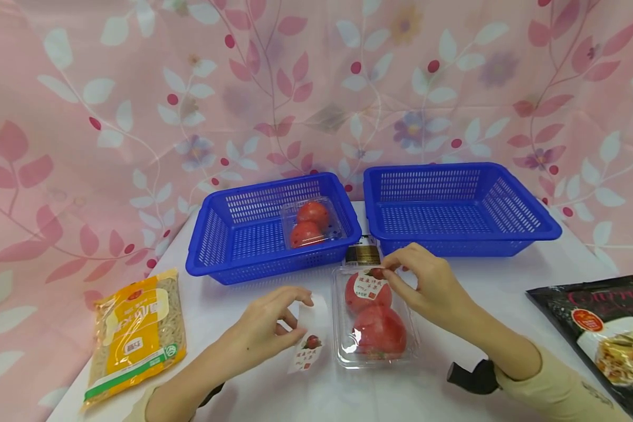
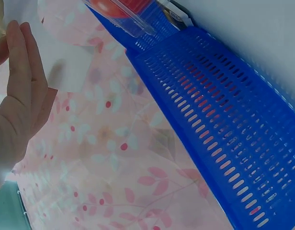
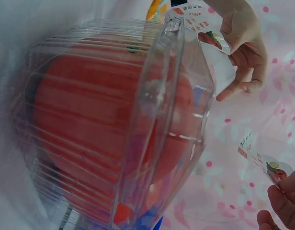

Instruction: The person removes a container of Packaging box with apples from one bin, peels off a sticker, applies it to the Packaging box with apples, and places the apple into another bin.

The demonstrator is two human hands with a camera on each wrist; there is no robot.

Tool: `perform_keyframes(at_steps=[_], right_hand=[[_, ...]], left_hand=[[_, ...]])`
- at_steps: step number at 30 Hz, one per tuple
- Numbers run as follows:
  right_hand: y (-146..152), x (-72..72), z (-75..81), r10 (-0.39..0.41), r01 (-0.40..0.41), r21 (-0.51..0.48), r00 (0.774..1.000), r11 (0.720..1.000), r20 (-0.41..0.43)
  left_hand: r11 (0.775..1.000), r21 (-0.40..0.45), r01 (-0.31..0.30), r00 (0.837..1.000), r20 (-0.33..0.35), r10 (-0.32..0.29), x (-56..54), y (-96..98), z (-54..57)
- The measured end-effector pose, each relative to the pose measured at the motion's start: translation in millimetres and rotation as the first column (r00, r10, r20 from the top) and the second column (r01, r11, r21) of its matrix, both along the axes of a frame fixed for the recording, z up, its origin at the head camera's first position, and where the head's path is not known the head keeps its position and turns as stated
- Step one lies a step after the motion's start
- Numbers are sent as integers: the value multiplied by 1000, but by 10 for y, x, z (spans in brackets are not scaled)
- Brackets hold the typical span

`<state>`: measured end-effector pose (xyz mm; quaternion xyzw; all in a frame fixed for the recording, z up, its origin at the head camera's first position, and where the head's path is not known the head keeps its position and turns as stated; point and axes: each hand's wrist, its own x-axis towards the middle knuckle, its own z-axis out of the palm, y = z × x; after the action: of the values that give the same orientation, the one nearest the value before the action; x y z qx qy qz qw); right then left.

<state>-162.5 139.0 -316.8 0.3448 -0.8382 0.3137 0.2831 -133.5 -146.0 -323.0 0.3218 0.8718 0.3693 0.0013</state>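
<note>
My right hand [image 1: 424,284] pinches the edge of a white apple label [image 1: 368,287] between thumb and forefinger. In the head view this label overlaps the upper fruit of a clear plastic box [image 1: 339,343]. In the right wrist view it shows apart from the box, at the fingertips. Two red fruits [image 1: 380,331] lie inside the closed box on the table. To the box's left, my left hand [image 1: 264,328] holds a strip of label backing paper [image 1: 316,316], which bears another printed label [image 1: 307,354] with a red fruit picture.
Behind stand two blue baskets; the left basket [image 1: 274,272] holds another fruit box [image 1: 310,225]. Between them lies a black-and-gold pack [image 1: 362,255]. A yellow bag [image 1: 137,334] lies left, a black noodle bag [image 1: 601,334] right. Pink floral cloth [image 1: 306,88] hangs behind.
</note>
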Motion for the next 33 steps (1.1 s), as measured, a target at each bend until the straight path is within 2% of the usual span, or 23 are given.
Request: perform_keyframes(at_steps=[7,11,17,23,26,33], right_hand=[[47,-32,-20,-61,60,30,997,998,54],[69,-53,-34,-70,68,28,995,997,71],[87,-77,-58,-76,74,29,993,997,91],[105,-101,-79,-76,73,33,992,997,105],[113,-122,-85,-78,75,33,990,997,121],[119,-172,-153,-83,78,37,984,996,155]], left_hand=[[1000,-23,-6,996,94,8,-70,-93,-81],[998,-50,-28,989,144,35,-126,-147,-141],[995,-79,-55,984,164,68,-208,-200,-235],[991,-125,-46,978,198,71,-302,-248,-334],[984,-167,-59,975,200,92,-357,-280,-383],[964,-258,-70,983,146,110,-475,-307,-516]])
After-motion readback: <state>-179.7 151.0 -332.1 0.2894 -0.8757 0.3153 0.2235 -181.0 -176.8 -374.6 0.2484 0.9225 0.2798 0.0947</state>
